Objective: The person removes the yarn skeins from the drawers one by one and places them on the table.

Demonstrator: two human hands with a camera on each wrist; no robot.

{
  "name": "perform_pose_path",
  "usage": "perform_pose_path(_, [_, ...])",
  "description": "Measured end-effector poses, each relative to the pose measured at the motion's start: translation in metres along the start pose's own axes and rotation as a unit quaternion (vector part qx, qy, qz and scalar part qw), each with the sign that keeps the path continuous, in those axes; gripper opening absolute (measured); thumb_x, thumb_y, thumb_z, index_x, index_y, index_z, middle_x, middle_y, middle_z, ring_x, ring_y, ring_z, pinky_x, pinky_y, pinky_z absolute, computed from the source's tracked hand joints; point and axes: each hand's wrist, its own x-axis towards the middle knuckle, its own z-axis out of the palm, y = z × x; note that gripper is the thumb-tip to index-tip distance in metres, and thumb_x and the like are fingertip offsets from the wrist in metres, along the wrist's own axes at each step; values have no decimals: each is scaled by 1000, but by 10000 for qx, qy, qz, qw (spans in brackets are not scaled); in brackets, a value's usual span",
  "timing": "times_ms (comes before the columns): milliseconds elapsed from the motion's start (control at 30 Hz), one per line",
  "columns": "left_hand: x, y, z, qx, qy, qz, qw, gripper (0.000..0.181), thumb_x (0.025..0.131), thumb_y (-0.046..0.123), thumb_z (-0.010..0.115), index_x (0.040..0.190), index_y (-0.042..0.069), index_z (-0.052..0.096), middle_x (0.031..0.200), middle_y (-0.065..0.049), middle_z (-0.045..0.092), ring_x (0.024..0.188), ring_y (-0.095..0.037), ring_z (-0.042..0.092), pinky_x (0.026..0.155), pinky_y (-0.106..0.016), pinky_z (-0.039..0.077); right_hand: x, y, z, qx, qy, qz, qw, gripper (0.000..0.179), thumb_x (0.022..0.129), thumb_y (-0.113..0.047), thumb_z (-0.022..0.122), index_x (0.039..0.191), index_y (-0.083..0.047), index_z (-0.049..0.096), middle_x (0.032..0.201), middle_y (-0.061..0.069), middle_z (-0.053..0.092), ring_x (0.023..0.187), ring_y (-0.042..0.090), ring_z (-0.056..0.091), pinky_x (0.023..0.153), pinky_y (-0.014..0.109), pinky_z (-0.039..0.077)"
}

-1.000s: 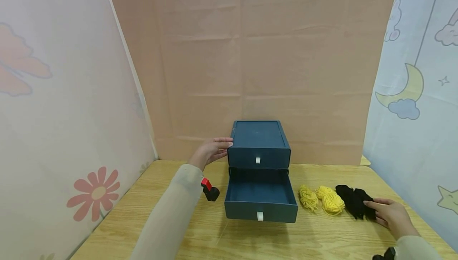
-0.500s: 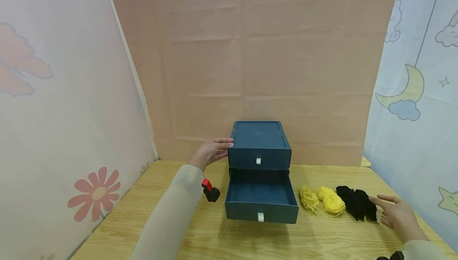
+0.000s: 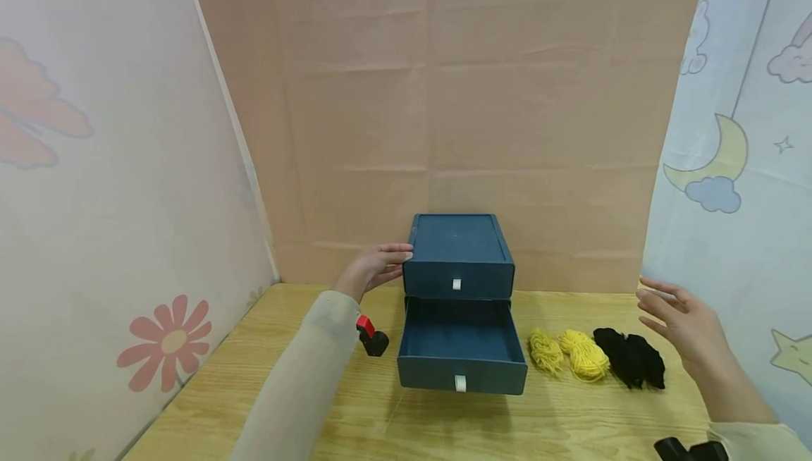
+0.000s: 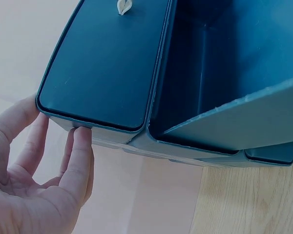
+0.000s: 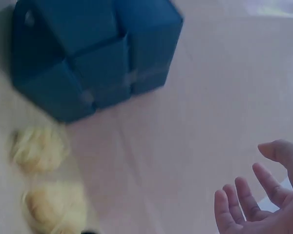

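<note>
A dark blue drawer unit [image 3: 459, 239] stands at the back middle, its top drawer [image 3: 438, 280] pushed in. The lower drawer [image 3: 462, 374] with a white pull tab is drawn out, and its inside shows bare. My left hand [image 3: 376, 267] rests straight fingers against the unit's left side, near the top. In the left wrist view, those fingertips [image 4: 82, 134] touch the side wall close to the front edge. My right hand [image 3: 685, 323] is raised, holding nothing, fingers spread and slightly bent. It is beyond and right of two black yarn bundles [image 3: 631, 359].
Two yellow yarn skeins, a darker one [image 3: 545, 352] and a brighter one [image 3: 585, 357], lie right of the open drawer, beside the black bundles. Brown paper [image 3: 539, 130] hangs behind the wooden table [image 3: 355, 404]. Patterned curtains flank both sides.
My right hand has let go of the right black yarn bundle and lifted up and away from it, fingers spreading. My left hand and the drawer unit have not moved.
</note>
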Motion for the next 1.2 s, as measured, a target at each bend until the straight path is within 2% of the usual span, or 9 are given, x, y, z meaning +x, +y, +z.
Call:
perform_pose_path(67, [0, 0, 0, -7, 6, -10, 10000, 29, 84, 20, 68, 113, 16, 67, 112, -5, 62, 95, -18, 62, 86, -28, 50, -2, -13, 14, 550, -264, -391, 9974, 25, 93, -9, 55, 115, -20, 59, 101, -13, 62, 86, 0, 61, 69, 18, 53])
perform_pose_path(167, [-1, 1, 1, -30, 42, -39, 10000, 29, 84, 20, 69, 113, 15, 67, 112, -5, 62, 96, -17, 62, 87, -29, 50, -8, -29, 39, 745, -623, -827, 9918, 30, 93, -2, 51, 120, -13, 57, 107, -8, 62, 91, 4, 62, 74, 20, 53])
perform_pose_path(267, [-2, 2, 2, -64, 94, -69, 9999, 29, 84, 20, 69, 113, 15, 67, 112, -5, 62, 96, -17, 62, 87, -29, 50, -17, -43, 63, 520, -909, -1064, 9888, 30, 95, -1, 48, 123, -8, 54, 111, -4, 60, 95, 7, 62, 77, 21, 53])
perform_pose_path(433, [-2, 2, 3, -79, 89, -91, 9999, 29, 84, 19, 68, 112, 15, 67, 112, -5, 62, 95, -17, 62, 87, -29, 50, -35, -57, 99, -335, -1198, -1136, 9857, 30, 95, -3, 49, 125, -4, 51, 113, -3, 59, 95, 9, 61, 78, 22, 52])
perform_pose_path(533, [-1, 2, 3, -118, 56, -85, 9999, 29, 85, 19, 67, 113, 14, 66, 112, -5, 62, 94, -17, 61, 89, -30, 49, -46, -59, 120, -812, -1354, -1187, 9803, 30, 94, -4, 51, 124, -3, 51, 109, -1, 61, 94, 11, 62, 76, 24, 53])
perform_pose_path(667, [-1, 2, 3, -158, 48, -92, 9998, 29, 85, 19, 68, 113, 14, 66, 111, -6, 61, 94, -17, 61, 89, -30, 49, -61, -54, 144, -881, -1693, -1231, 9739, 28, 93, -2, 53, 121, -2, 53, 104, 3, 63, 91, 16, 63, 74, 29, 55])
perform_pose_path(800, [-2, 2, 3, -73, 71, -65, 9999, 29, 85, 20, 67, 114, 14, 66, 112, -5, 61, 95, -17, 61, 87, -28, 50, -73, -43, 164, -709, -2159, -893, 9697, 27, 91, -5, 56, 118, -1, 54, 101, 10, 63, 88, 22, 63, 74, 34, 55])
perform_pose_path(967, [-3, 2, 4, -29, 132, -61, 9999, 28, 86, 20, 66, 114, 15, 66, 115, -4, 61, 98, -17, 61, 86, -27, 50, -83, -23, 182, -713, -2661, -36, 9613, 34, 90, -19, 60, 118, 1, 54, 102, 21, 60, 87, 23, 62, 74, 31, 55])
perform_pose_path(1200, [-3, 1, 4, -53, 124, -36, 9999, 29, 86, 20, 67, 114, 15, 66, 114, -4, 62, 97, -17, 62, 86, -28, 50, -82, 11, 193, -951, -3211, 250, 9419, 33, 89, -23, 61, 116, -4, 58, 92, 9, 63, 77, 22, 61, 64, 27, 52])
